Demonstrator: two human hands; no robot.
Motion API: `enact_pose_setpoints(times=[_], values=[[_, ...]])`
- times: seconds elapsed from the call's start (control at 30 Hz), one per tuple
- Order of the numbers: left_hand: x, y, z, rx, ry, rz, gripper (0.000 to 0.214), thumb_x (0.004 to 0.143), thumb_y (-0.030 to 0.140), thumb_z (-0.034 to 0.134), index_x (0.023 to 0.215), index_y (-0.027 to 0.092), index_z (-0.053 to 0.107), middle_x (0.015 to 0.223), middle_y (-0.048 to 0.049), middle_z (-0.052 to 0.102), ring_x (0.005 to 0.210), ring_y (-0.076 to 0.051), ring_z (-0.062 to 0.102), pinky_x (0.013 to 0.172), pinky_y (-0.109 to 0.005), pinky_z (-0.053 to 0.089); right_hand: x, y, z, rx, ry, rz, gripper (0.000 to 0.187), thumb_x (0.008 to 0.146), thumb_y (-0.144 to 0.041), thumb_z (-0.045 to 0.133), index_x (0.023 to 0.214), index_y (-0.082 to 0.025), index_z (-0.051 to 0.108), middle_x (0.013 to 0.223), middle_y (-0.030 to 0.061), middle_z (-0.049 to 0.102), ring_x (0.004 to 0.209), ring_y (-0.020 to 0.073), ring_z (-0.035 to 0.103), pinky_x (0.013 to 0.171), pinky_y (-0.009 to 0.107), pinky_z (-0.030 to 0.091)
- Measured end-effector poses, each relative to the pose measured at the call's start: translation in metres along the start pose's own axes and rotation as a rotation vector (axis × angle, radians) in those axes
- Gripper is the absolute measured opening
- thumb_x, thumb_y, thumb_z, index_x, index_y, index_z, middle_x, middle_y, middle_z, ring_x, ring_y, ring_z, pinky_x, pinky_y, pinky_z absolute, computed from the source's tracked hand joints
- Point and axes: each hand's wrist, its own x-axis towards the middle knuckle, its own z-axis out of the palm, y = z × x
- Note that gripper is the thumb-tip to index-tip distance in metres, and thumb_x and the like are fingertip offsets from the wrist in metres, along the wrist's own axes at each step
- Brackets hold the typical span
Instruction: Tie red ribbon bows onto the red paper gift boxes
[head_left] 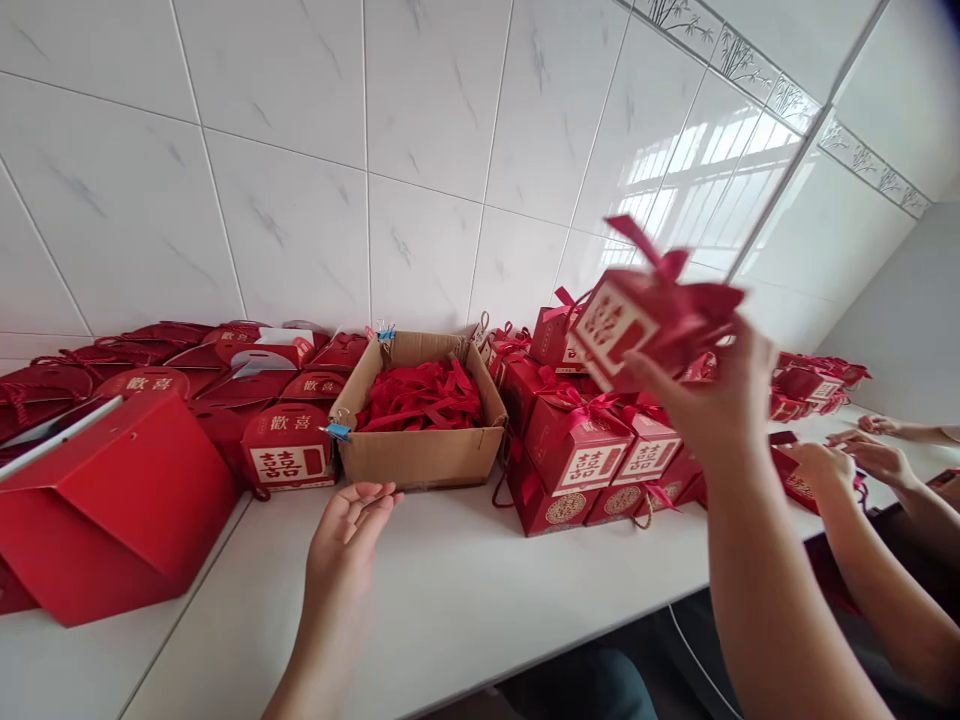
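Note:
My right hand [720,400] is raised and grips a red gift box [619,325] with a ribbon bow on top and a cream label with double-happiness characters. The held box is tilted and a little blurred, above a stack of similar red gift boxes [577,440]. Over the white table, my left hand [349,525] has its fingers curled in, thumb and fingertips together, with nothing visible between them. It is close to the front of an open cardboard box [420,458]. Inside that box lies a heap of red ribbons [424,395]. Blue binder clips [337,431] sit on its left side.
On the left are rows of red gift boxes [289,445] and a larger red folded carton [142,500]. Other people's hands [825,465] work on red boxes at the right. A tiled wall [292,220] rises behind the white table [450,590].

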Motion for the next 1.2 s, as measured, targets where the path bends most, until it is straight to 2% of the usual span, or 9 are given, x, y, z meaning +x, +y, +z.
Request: enact_pose_setpoints(times=[0.07,0.13,0.27,0.37,0.57,0.73,1.0,1.2], values=[[0.0,0.001,-0.001,0.018,-0.02,-0.021,0.03,0.067,0.037,0.077,0.083,0.022,0.056,0.096,0.0007,0.061,0.1,-0.019,0.057,0.09,-0.032,0.036,-0.005,0.004,0.01,-0.084,-0.132,0.099,0.108,0.058,-0.07,0.071,0.144,-0.017,0.031,0.143,0.0223,0.027,0.133,0.0477,0.023,0.098,0.069,0.033],[0.0,0.001,-0.002,0.033,-0.038,-0.029,0.03,0.067,0.039,0.077,0.083,0.022,0.056,0.092,0.0012,0.062,0.096,-0.019,0.057,0.089,-0.032,0.037,-0.017,0.008,0.017,-0.105,-0.19,0.122,0.105,0.063,-0.069,0.068,0.146,-0.018,0.028,0.145,0.0218,0.024,0.134,0.0464,0.021,0.098,0.068,0.033],[0.0,-0.001,-0.003,0.037,-0.058,-0.018,0.031,0.066,0.04,0.077,0.081,0.022,0.057,0.086,0.0025,0.061,0.09,-0.018,0.058,0.085,-0.031,0.038,-0.036,0.011,0.024,-0.081,-0.163,0.069,0.096,0.068,-0.066,0.065,0.145,-0.021,0.03,0.145,0.0195,0.026,0.136,0.0427,0.019,0.102,0.065,0.03],[0.0,-0.001,-0.002,0.035,-0.078,-0.019,0.031,0.065,0.04,0.077,0.08,0.021,0.057,0.083,0.003,0.061,0.087,-0.017,0.057,0.083,-0.03,0.04,-0.034,0.011,0.028,-0.047,-0.144,0.053,0.097,0.066,-0.065,0.067,0.145,-0.023,0.03,0.146,0.019,0.024,0.136,0.0432,0.017,0.102,0.066,0.028],[-0.002,0.004,-0.001,0.043,-0.081,-0.023,0.028,0.066,0.038,0.076,0.077,0.021,0.057,0.079,0.0032,0.061,0.084,-0.016,0.057,0.08,-0.029,0.04,-0.019,0.01,0.043,0.048,-0.097,0.198,0.111,0.059,-0.066,0.071,0.145,-0.015,0.024,0.139,0.0252,0.03,0.132,0.0444,0.028,0.101,0.065,0.03],[-0.003,0.005,0.0,0.043,-0.08,-0.017,0.028,0.066,0.038,0.075,0.077,0.021,0.057,0.078,0.0022,0.062,0.081,-0.017,0.057,0.08,-0.03,0.04,-0.016,0.007,0.057,0.083,-0.023,0.253,0.119,0.051,-0.068,0.074,0.144,-0.016,0.024,0.138,0.0262,0.029,0.128,0.0468,0.032,0.099,0.065,0.031],[-0.005,0.006,0.0,0.042,-0.083,-0.002,0.027,0.066,0.039,0.075,0.076,0.02,0.057,0.075,0.0018,0.063,0.078,-0.017,0.058,0.078,-0.031,0.042,-0.01,0.005,0.058,0.033,-0.035,0.299,0.119,0.05,-0.066,0.076,0.146,-0.02,0.022,0.14,0.0241,0.029,0.129,0.0499,0.03,0.1,0.069,0.022],[-0.005,0.007,0.001,0.057,-0.076,0.009,0.025,0.065,0.037,0.074,0.075,0.02,0.058,0.074,0.0013,0.063,0.077,-0.018,0.058,0.076,-0.031,0.043,-0.01,0.008,0.06,0.005,-0.054,0.296,0.117,0.05,-0.068,0.075,0.145,-0.022,0.026,0.143,0.0231,0.023,0.129,0.052,0.024,0.1,0.073,0.018]])
